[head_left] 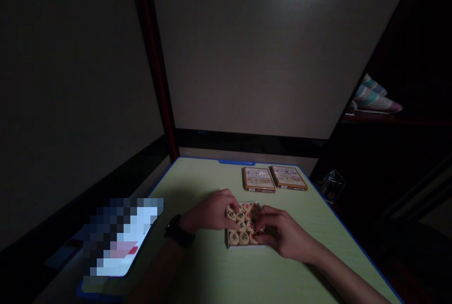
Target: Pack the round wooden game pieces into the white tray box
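Observation:
A shallow open box [228, 244] sits on the table in front of me, filled with rows of round wooden Chinese chess pieces [243, 237]. Their characters are black on the left and red on the right. My left hand [217, 211], with a dark watch on its wrist, reaches over the box's left side. Its thumb and fingers are closed about a piece near the upper left corner. At the right side, my right hand [280, 228] is closed, its fingertips bent against the red pieces. What lies between those fingertips is hidden by shadow.
Two flat printed boxes [259, 180] lie side by side farther back on the pale green, blue-edged table [212, 276]. A lit screen [137, 243], partly pixelated, stands at the left edge. Wall panels [247, 59] rise behind. Striped cloth [376, 94] rests on a shelf at right.

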Demonstrator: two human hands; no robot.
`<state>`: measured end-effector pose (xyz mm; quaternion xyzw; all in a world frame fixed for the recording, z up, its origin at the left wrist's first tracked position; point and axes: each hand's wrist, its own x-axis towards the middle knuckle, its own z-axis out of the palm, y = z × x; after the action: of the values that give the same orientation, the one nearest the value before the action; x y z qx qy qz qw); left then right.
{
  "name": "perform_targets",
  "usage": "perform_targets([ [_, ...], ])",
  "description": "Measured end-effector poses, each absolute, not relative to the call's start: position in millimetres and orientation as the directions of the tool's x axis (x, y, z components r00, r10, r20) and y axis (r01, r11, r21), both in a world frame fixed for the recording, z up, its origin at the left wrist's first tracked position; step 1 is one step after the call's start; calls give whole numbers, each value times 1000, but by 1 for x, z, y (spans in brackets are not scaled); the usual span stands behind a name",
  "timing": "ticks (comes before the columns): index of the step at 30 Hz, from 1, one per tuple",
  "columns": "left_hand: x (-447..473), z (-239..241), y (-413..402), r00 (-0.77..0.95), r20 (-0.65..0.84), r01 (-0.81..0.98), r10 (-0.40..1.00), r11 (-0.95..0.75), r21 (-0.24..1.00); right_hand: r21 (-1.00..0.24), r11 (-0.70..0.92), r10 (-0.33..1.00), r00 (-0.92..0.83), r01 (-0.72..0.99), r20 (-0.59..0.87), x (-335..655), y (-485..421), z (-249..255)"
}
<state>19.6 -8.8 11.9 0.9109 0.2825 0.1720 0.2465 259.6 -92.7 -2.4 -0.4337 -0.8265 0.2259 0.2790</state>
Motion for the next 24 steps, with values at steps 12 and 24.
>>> perform_targets([
  [12, 21, 14, -10, 779, 122, 464, 616, -695, 549, -629, 555, 824, -467, 545, 322, 255, -92, -7],
  [24, 36, 6, -32, 727, 35, 616, 686, -673, 409, -629, 425, 898, -391, 651, 202, 276, -86, -1],
])
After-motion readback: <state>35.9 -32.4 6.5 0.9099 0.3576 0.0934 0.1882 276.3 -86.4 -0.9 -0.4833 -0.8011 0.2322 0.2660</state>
